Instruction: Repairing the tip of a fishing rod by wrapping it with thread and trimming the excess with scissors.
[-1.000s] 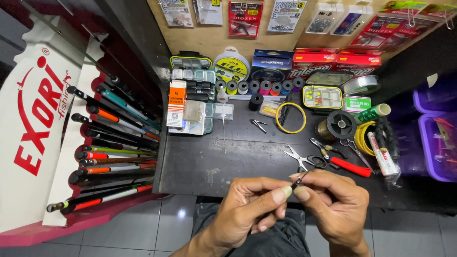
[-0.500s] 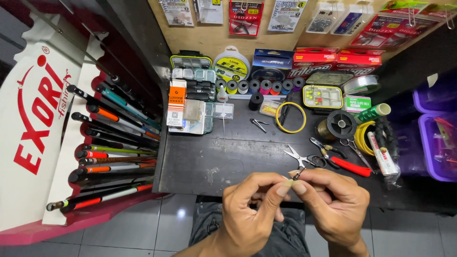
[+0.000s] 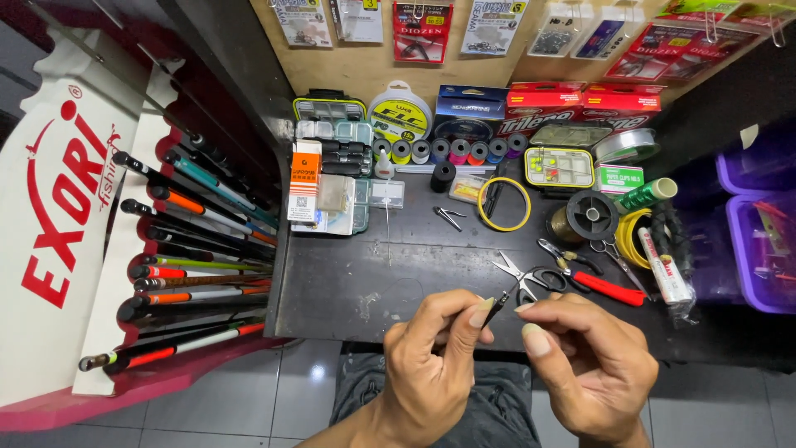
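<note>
A thin dark piece (image 3: 497, 308) sat pinched between the fingertips of both hands, just above the table's (image 3: 348, 286) near edge. The left hand (image 3: 431, 365) was closed on its lower end; the right hand (image 3: 580, 365) curled beside it, thumb and forefinger meeting at the tip. So small a piece could have slipped to the floor, I judged. A clear box (image 3: 559, 166) held yellow and red bits; purple bins' (image 3: 759, 249) contents were unclear.

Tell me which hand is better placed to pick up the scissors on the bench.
Right, probably. The right hand sits just below the scissors, with only fingertips near the small dark piece. The left hand pinches that piece and lies farther left.
</note>
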